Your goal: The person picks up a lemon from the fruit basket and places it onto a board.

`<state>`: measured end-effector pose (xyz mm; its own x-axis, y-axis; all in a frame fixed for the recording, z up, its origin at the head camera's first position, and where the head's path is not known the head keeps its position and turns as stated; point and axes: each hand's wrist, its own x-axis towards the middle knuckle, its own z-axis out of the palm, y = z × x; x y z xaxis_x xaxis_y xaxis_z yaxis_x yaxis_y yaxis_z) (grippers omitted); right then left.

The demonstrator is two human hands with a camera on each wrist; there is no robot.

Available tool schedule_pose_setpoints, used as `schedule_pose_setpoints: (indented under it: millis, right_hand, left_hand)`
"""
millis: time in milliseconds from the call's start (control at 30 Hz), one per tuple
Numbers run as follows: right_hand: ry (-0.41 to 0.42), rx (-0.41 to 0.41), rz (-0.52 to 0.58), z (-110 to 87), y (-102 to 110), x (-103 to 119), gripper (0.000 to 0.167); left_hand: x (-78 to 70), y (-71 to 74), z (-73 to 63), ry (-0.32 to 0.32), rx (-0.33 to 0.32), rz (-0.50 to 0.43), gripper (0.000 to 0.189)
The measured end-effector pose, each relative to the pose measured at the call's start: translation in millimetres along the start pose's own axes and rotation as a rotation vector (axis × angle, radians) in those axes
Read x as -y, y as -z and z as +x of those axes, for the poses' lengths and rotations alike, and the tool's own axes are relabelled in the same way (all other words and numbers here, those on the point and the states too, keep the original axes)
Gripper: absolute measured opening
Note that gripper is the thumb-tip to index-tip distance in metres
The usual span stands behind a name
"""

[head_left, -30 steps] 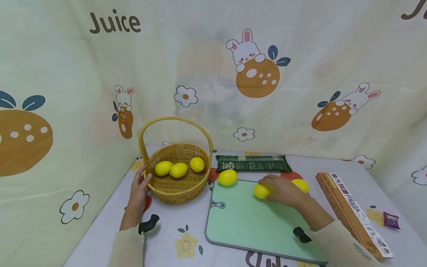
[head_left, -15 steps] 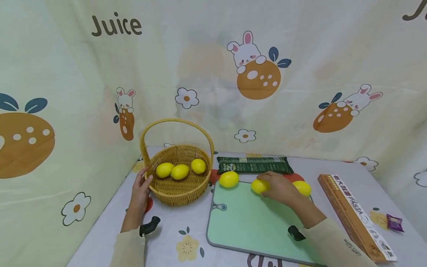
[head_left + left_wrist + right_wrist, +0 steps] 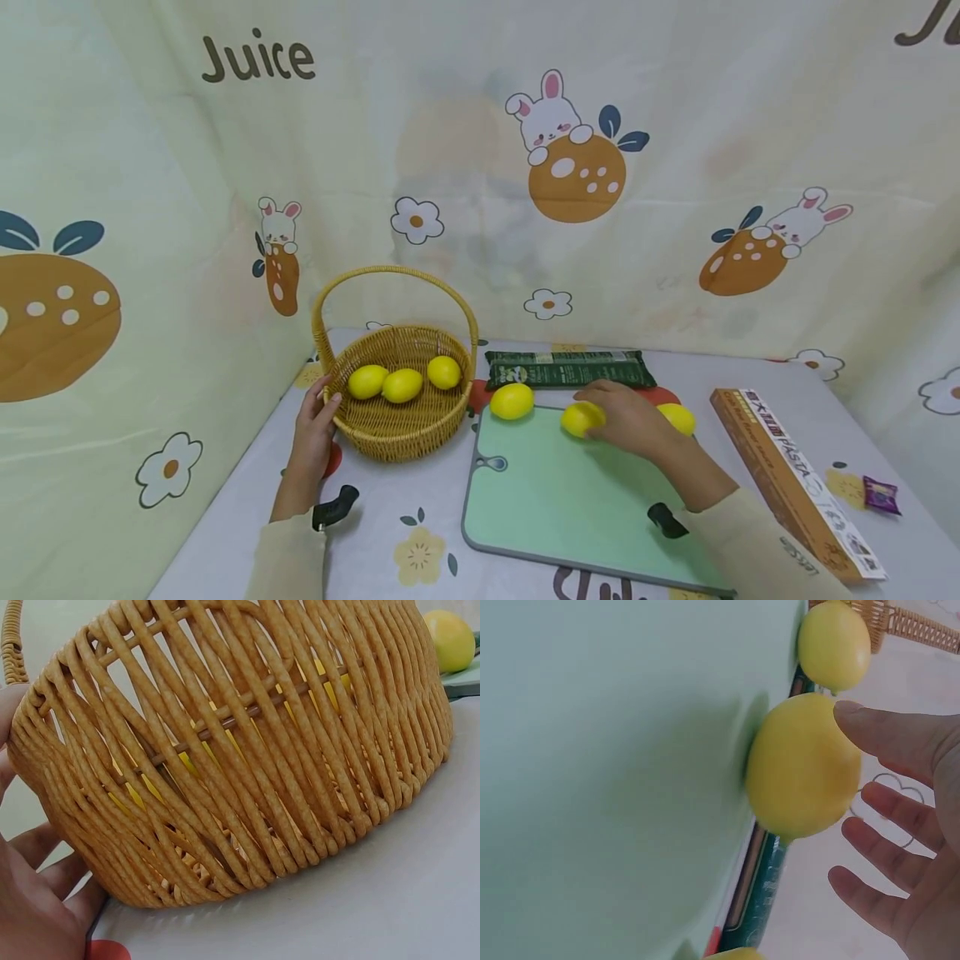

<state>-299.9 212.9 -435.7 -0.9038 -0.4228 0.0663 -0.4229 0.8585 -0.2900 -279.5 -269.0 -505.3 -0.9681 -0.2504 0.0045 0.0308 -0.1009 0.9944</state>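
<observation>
In the head view, three yellow lemons, one of them this middle lemon (image 3: 402, 386), lie in a wicker basket (image 3: 405, 447) with a tall handle. My left hand (image 3: 311, 429) rests against the basket's left side, fingers along the outer wall in the left wrist view. My right hand (image 3: 626, 417) is at a lemon (image 3: 579, 419) on the far edge of a light green cutting board (image 3: 555, 492). The right wrist view shows the thumb tip at this lemon (image 3: 802, 769) and three other fingers spread apart, off it. Another lemon (image 3: 512, 402) sits at the board's far left corner.
A further lemon (image 3: 678, 418) lies behind my right forearm. A dark green packet (image 3: 570, 369) lies beyond the board. To the right are a long brown and white pasta box (image 3: 795, 483) and a small purple packet (image 3: 881, 495). A patterned curtain (image 3: 480, 167) rises behind.
Over the second, my right hand and its lemon have shifted slightly left and away toward the board's far edge, then barely moved. My left hand stays at the basket.
</observation>
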Motion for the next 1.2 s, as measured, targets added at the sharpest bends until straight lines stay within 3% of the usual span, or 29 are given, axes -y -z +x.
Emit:
schedule_pose_setpoints:
  millis: [233,533,833,1000,1200]
  right_hand:
    - [0.026,0.005,0.02,11.4,9,27,0.05]
    - [0.155,0.022,0.037,40.7,6,73,0.049]
    - [0.269,0.03,0.097,72.4,8,139,0.05]
    - [0.314,0.061,0.059,92.1,-1,160,0.047]
    - [0.309,0.102,0.052,114.0,-14,175,0.048]
  left_hand:
    - [-0.6,1.1,3.0,-0.004,-0.005,-0.012,0.056]
    - [1.5,0.4,2.7,0.009,-0.014,-0.002,0.057]
    - [1.4,2.9,4.0,0.009,0.009,-0.004,0.058]
    - [1.5,2.1,1.8,-0.004,0.014,-0.031,0.056]
    - [2.6,1.4,3.1,-0.011,0.015,-0.047,0.055]
